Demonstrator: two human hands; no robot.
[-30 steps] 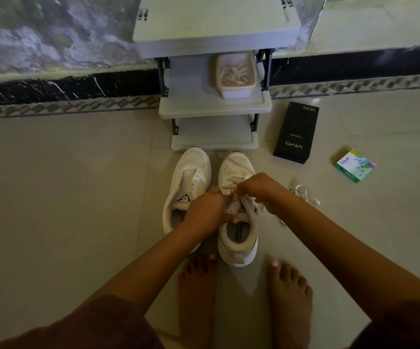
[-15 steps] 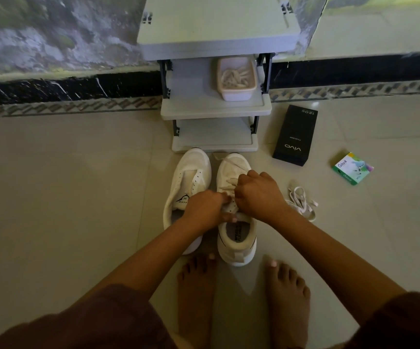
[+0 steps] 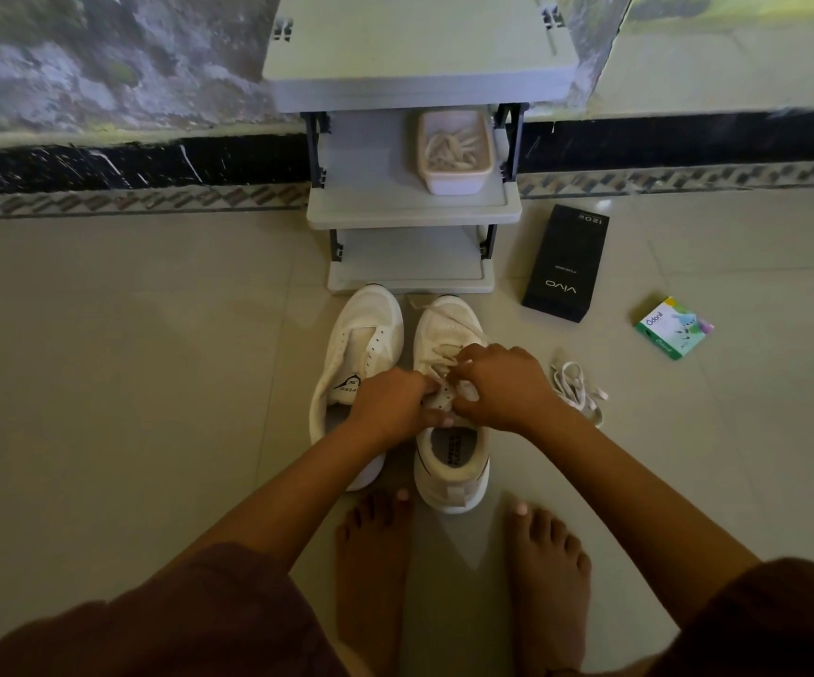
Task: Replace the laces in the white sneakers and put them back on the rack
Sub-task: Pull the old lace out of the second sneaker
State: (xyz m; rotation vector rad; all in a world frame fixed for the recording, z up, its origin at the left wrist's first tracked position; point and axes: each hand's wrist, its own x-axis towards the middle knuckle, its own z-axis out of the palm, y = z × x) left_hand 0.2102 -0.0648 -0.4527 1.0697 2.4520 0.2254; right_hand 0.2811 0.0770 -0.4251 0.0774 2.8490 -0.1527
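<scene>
Working at the lacing of a white sneaker, a barefoot person bends over the pair on a tiled floor (image 3: 151, 383) in front of a grey rack (image 3: 415, 210).

Both hands are clenched on the laced sneaker (image 3: 450, 464) at mid-frame. The left grip (image 3: 390, 403) pinches its eyelet flap and the right grip (image 3: 502, 388) curls over the crossed lace, though which strand it holds cannot be told. The unlaced sneaker (image 3: 366, 334) stands just beside it at nine o'clock. Both point their toes to the rack at twelve o'clock, where a tray (image 3: 455, 185) sits on the middle shelf. A loose lace (image 3: 578, 390) lies at three o'clock of the hands, a black box (image 3: 568, 263) at one o'clock and a green box (image 3: 672, 327) at two o'clock.
</scene>
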